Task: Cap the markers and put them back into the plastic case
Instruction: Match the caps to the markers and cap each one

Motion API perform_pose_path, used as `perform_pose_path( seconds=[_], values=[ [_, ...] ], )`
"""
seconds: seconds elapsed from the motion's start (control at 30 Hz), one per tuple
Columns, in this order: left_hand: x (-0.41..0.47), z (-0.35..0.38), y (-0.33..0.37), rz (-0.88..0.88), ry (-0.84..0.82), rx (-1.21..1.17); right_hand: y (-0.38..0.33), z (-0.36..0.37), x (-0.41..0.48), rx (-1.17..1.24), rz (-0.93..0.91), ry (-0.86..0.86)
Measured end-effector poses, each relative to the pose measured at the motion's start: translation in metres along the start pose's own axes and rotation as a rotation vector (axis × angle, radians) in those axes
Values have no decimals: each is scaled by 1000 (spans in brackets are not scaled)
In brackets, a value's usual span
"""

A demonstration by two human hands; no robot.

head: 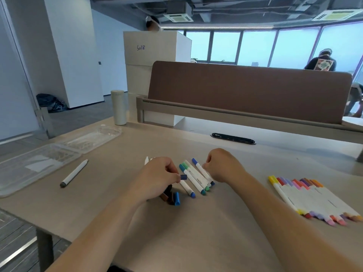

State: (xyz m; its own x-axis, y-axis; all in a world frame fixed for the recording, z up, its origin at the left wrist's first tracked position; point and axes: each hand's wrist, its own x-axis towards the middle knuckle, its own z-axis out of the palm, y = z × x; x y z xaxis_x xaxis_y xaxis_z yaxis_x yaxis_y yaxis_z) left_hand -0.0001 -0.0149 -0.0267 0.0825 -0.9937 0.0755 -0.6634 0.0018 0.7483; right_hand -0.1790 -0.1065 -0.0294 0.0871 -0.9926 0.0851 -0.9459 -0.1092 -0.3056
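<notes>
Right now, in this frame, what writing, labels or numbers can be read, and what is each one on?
"So18" (possibly "S018"): handwritten in blue on the white box behind the desk.
Print on the marker barrels: too small and blurred to read.
White label inside the plastic case: nothing legible.
Graphic on the back of a person's dark shirt: unreadable.
</notes>
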Motion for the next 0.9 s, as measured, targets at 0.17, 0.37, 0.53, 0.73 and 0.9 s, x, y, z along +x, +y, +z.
perform_pose_path(
  seconds=[0.17,0.37,0.53,0.73,0.9],
  values=[
    [-1,2,3,28,-24,-41,17,3,8,36,116,19],
    [-2,6,3,81,-169,59,11,9,13,62,125,-54],
    [-6,10,6,144,-203,257,1,8,10,6,110,-147],
    [-7,15,1,179,-229,336,-2,-1,2,1,94,-167],
    [-8,15,4,205,-214,332,-5,-17,-10,228,59,-198]
  ],
)
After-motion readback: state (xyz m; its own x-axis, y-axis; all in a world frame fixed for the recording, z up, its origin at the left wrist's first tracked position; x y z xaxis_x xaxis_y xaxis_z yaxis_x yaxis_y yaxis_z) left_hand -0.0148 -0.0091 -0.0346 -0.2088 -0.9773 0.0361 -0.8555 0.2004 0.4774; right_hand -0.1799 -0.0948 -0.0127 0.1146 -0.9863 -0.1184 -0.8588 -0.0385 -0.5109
